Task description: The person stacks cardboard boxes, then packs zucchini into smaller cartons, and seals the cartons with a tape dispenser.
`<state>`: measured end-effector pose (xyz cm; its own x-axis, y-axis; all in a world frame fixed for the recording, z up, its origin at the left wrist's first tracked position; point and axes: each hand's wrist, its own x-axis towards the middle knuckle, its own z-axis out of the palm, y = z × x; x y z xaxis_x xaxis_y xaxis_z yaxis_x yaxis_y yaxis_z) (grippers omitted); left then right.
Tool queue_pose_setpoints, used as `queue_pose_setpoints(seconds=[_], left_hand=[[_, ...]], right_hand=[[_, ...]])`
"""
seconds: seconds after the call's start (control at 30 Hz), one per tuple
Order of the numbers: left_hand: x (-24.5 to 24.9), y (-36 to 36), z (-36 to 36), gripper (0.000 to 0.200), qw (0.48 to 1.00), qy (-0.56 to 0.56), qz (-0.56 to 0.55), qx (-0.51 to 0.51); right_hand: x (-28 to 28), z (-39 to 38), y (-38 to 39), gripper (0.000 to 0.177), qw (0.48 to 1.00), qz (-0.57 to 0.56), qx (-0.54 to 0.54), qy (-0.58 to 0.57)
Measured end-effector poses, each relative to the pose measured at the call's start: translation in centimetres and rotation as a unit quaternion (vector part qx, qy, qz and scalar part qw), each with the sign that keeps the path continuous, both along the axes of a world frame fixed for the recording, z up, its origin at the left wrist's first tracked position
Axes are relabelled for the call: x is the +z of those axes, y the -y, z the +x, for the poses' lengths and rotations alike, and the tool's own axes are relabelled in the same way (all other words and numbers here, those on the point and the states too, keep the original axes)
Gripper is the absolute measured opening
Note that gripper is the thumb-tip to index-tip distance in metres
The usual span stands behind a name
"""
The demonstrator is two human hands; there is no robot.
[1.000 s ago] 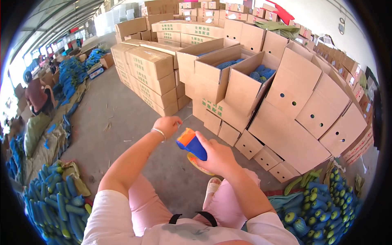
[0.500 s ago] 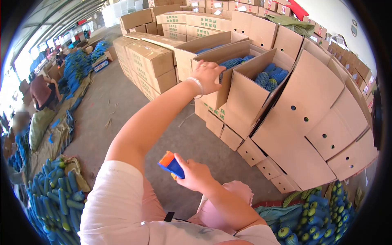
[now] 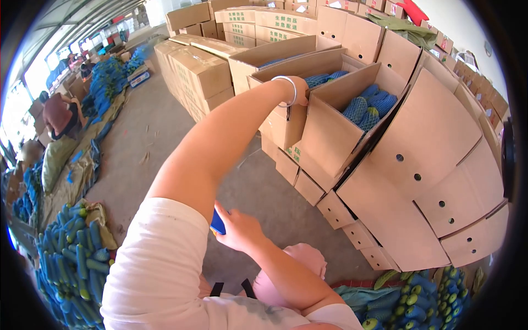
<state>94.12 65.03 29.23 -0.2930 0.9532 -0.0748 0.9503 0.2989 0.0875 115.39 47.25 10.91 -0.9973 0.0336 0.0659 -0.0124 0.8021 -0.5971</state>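
My left hand reaches to the near end of an open carton that has blue-netted produce inside. It touches the carton's edge, and its fingers are mostly hidden behind the hand and wrist. Low in front of my body, my right hand is closed around a blue-and-orange tape dispenser. My left arm hides much of that tool. Just right of my left hand stands another open carton, with green produce in blue nets inside.
Taped cartons are stacked at the back left. Flattened or folded cartons rise on the right. Piles of netted green produce lie at the lower left and lower right. A person bends over at far left.
My left hand has moved right and down onto the carton's edge, its arm stretching further. My right hand has shifted slightly left and up, and the dispenser's orange end is now covered by my left arm.
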Motion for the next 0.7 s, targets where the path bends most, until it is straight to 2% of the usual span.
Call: queue_pose_setpoints(seconds=[0.2, 0.4, 0.47, 0.53, 0.6, 0.67, 0.7], left_hand=[[-0.2, 5.3, 1.5, 0.038, 0.997, -0.044, 0.056, 0.025], [-0.1, 17.9, 3.7, 0.033, 0.994, -0.051, 0.066, 0.076], [0.2, 22.7, 5.2, 0.032, 0.993, -0.035, 0.056, 0.102], [0.6, 26.9, 6.5, 0.03, 0.99, -0.042, 0.013, 0.136], [1.4, 30.9, 8.0, 0.029, 0.989, -0.039, 0.003, 0.141], [1.8, 34.7, 9.5, 0.028, 0.99, -0.024, -0.004, 0.141], [1.9, 36.4, 10.1, 0.027, 0.99, -0.015, 0.001, 0.141]], right_hand=[[0.5, -0.5, 1.7, 0.082, 0.999, 0.001, 0.039, -0.019], [0.4, -0.9, 3.8, 0.079, 0.996, 0.004, 0.084, -0.017], [-0.8, -1.8, 3.9, 0.081, 0.997, 0.015, 0.078, 0.012], [-3.9, -3.3, 3.0, 0.085, 0.997, -0.045, 0.066, 0.015], [-4.1, -4.7, 1.6, 0.089, 0.985, 0.009, 0.061, 0.161], [-5.2, -4.6, 0.9, 0.089, 0.978, 0.057, 0.005, 0.202], [-6.1, -4.9, 0.8, 0.085, 0.971, 0.154, 0.007, 0.182]])
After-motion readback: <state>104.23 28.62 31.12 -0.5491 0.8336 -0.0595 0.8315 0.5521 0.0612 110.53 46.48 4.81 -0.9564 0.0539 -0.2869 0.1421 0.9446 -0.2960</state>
